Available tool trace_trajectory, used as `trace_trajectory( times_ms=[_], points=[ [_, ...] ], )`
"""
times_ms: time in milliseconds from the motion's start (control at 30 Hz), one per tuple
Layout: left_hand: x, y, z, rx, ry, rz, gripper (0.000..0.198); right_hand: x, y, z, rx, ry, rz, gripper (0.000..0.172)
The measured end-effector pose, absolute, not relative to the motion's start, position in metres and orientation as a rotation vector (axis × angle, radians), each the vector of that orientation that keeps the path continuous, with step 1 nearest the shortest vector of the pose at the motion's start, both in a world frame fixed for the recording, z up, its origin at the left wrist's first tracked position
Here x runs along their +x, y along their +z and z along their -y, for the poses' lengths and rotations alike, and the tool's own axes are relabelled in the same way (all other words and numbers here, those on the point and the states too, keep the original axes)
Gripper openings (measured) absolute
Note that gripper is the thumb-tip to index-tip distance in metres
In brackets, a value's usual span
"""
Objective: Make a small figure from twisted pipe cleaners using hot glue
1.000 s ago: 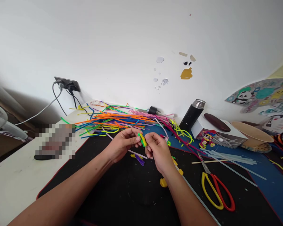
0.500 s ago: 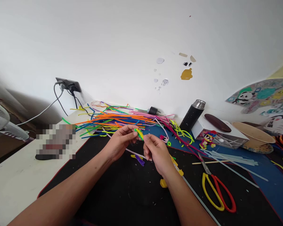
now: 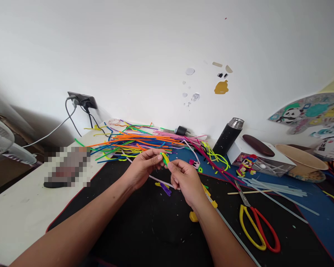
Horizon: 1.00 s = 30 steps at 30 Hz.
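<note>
My left hand (image 3: 143,167) pinches a small yellow-and-green pipe-cleaner piece (image 3: 164,158) above the black mat (image 3: 133,230). My right hand (image 3: 185,178) meets it from the right, fingertips closed on the same piece. Under the hands lie a purple-and-yellow pipe-cleaner bit (image 3: 164,188) and yellow bits (image 3: 194,216). A heap of coloured pipe cleaners (image 3: 139,142) spreads just beyond the hands.
Red-and-yellow scissors (image 3: 257,224) lie at the right on the mat, with clear glue sticks (image 3: 275,187) beyond them. A black flask (image 3: 228,137), a white box (image 3: 263,157), a small toy figure (image 3: 246,165) and a fan (image 3: 2,142) at the left edge stand around.
The pipe-cleaner piece has shifted slightly up and left in my left fingers. My right hand let go of it briefly, then closed on it again.
</note>
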<state>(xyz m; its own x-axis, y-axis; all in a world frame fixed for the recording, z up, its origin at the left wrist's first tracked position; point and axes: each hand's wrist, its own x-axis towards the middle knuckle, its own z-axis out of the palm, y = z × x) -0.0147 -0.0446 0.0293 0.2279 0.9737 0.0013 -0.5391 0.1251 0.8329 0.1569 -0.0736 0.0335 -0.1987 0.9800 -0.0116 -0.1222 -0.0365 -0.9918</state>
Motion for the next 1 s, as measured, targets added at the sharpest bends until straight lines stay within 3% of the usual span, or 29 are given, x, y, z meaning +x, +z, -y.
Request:
trace_trajectory(
  times_ms=[667,1000],
  points=[
    [-0.0143,0.0274,0.0458,0.896,1.236,-0.697,0.031,0.1541,0.0372,0.0782,-1.221,1.009,1.469,0.029],
    [-0.0128,0.0314,0.0477,0.931,1.260,-0.727,0.025,0.1523,0.0359,0.0783,-1.189,1.038,1.474,0.027]
  ],
)
